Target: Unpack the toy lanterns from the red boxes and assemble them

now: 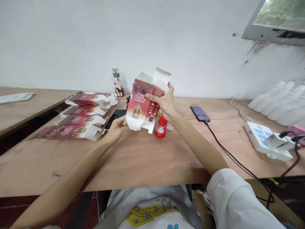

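Note:
A red Christmas gift box (140,98) with white flaps standing out at top and bottom is held tilted above the table. My right hand (165,100) grips its upper right side, thumb across the printed front. At the lower left edge, my left hand (118,127) holds the box, its fingertips partly hidden behind the card. Just below and right of the box stands a small red lantern (160,128). Several button cells (170,127) lie beside the lantern. Something yellow and something dark are partly hidden behind the box.
Several flattened or part-folded red boxes (71,131) lie at left. A tablet or phone (114,116) is by my left hand. At right are a phone (200,113) on a black cable and a white power strip (265,140). A bottle (117,84) stands near the wall.

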The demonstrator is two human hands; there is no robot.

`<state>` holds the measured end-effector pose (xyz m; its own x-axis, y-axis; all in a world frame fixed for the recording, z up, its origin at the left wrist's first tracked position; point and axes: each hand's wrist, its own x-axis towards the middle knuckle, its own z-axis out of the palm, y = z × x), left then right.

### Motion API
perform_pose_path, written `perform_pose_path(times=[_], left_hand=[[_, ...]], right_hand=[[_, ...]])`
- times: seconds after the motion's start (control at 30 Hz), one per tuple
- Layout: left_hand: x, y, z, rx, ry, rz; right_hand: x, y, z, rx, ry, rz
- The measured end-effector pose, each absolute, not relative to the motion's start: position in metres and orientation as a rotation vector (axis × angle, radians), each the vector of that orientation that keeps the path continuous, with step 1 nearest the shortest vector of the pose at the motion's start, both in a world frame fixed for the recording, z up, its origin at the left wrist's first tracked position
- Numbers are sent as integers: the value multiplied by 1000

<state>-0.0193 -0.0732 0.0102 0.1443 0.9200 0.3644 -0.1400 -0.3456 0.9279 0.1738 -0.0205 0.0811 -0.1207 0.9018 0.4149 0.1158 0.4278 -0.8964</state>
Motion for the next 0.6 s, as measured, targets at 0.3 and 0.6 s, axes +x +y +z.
perform_pose_path(times=[0.3, 0.6], left_hand=[[-29, -77, 17, 1445, 642, 1113], [-23, -64, 9, 1213, 927, 1740]], right_hand=[[174, -36, 88, -876, -1479, 824], [182, -36, 98, -926, -1677, 801]])
